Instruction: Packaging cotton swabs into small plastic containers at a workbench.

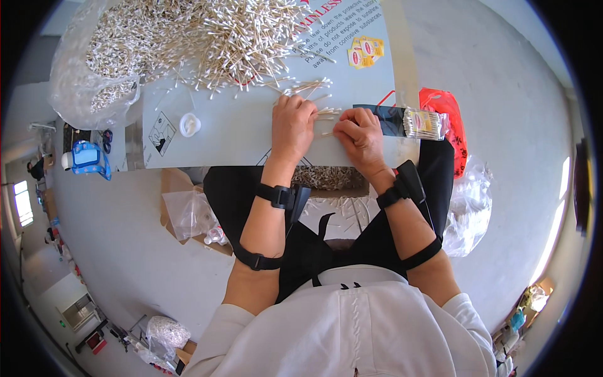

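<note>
On the table, cotton swabs (328,113) lie between my two hands, their tips showing in the gap. My left hand (294,122) has its fingers curled over one end of these swabs. My right hand (361,133) is closed in a pinch at the other side, with a swab by its fingertips. A few loose swabs (311,87) rest just beyond the left hand. Farther back rises a large heap of cotton swabs (251,41). Right of my right hand, a clear pack of swabs (424,124) with a yellow label sits on a dark strip (391,119).
Yellow cards (365,52) lie at the back right of the table (220,138). A small round white container (190,125) stands at left, near a bulging clear bag (94,94). A red bag (445,103) hangs at the right edge. Below is a box of swabs (330,178).
</note>
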Motion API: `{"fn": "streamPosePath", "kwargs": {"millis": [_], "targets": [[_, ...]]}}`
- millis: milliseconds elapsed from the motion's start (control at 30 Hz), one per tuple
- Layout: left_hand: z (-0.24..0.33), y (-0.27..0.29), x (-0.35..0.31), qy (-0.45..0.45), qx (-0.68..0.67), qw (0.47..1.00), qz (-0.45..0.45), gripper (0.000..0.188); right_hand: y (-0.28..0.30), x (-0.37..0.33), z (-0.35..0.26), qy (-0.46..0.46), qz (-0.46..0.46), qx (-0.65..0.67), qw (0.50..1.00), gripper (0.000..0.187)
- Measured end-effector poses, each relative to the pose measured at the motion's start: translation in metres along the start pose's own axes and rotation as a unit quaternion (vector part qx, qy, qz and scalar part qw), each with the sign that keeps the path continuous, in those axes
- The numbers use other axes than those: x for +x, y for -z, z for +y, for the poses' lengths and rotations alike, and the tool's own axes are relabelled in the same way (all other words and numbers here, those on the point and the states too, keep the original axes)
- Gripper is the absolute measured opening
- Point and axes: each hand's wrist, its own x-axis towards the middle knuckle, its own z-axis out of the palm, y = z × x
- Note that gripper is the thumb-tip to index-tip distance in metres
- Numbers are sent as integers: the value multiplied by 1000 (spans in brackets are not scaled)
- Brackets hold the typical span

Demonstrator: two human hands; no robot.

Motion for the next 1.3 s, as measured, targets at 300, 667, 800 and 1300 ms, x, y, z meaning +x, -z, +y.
{"fn": "streamPosePath", "kwargs": {"millis": [300,667,800,1300], "targets": [[1,-9,10,-20,-9,998,62,7,2,-1,-2,8,-4,12,1000,8],[-2,-6,22,15,17,996,90,14,3,-2,-1,2,-13,16,1000,14],[-16,-2,46,-29,47,998,41,18,2,-4,-1,-16,-9,24,1000,16],[-28,-11,50,-29,64,997,12,6,3,-1,-1,-9,-15,13,1000,17]]}}
